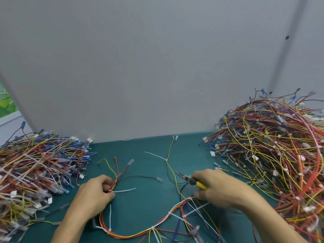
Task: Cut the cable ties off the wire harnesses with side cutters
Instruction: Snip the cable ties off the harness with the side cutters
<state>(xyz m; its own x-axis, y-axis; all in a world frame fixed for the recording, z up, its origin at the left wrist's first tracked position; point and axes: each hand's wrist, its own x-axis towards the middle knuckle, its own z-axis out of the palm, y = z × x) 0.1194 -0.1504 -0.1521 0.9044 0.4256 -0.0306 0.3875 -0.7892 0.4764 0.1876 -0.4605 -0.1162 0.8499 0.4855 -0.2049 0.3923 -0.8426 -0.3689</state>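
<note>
Table (pixel 140 207) in front of upright panel (pixel 140 67), left heap (pixel 35 169) of harnesses on its left end, right heap (pixel 273 151) on its right end, one harness (pixel 140 232) lying between them at front, left hand (pixel 94 193) on its left end, right hand (pixel 213 186) with side cutters (pixel 185 178) at its right, loose wire (pixel 168 155) behind.

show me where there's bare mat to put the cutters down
Best bare patch: the green mat along the grey wall, between the left pile and the loose yellow wire. A smaller one lies between the left hand and right hand, above the looping harness. The right pile and near edge are crowded.
</note>
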